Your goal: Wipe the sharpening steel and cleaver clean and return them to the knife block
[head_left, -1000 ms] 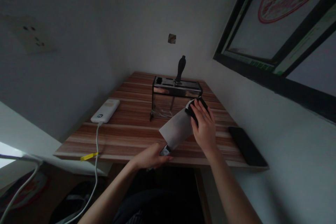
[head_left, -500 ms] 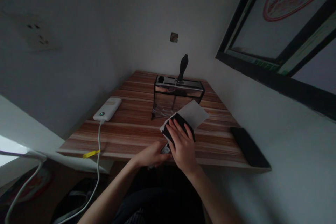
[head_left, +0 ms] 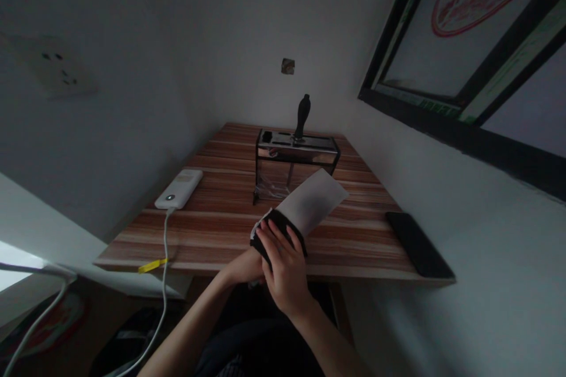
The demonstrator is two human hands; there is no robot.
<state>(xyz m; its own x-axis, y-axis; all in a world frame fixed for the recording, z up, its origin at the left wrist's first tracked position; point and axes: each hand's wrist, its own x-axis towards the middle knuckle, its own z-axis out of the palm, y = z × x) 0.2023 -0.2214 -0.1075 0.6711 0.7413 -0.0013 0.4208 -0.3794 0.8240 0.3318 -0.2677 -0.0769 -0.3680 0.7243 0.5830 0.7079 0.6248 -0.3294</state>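
A broad, rectangular grey blade, apparently a cleaver (head_left: pixel 315 200), slants up and right over the table, with a dark smudge on its face. My right hand (head_left: pixel 283 265) presses a black cloth (head_left: pixel 283 224) with a pale, ragged edge onto the lower part of the blade, fingers laid over it. My left hand (head_left: pixel 246 266) is closed at the handle end, close under the cloth. Its fingers and the handle are mostly hidden behind my right hand and the cloth.
Behind the blade stands a clear-sided, black-framed device (head_left: pixel 297 147) with an upright black handle (head_left: pixel 303 116). A white power bank (head_left: pixel 179 188) with a cable and yellow tag (head_left: pixel 151 265) lies left on the wooden table (head_left: pixel 212 230); a black phone (head_left: pixel 419 244) lies right.
My right hand and the black cloth have slid down and left along the blade, baring more of it and a dark smudge. The metallic handle seen earlier is now covered.
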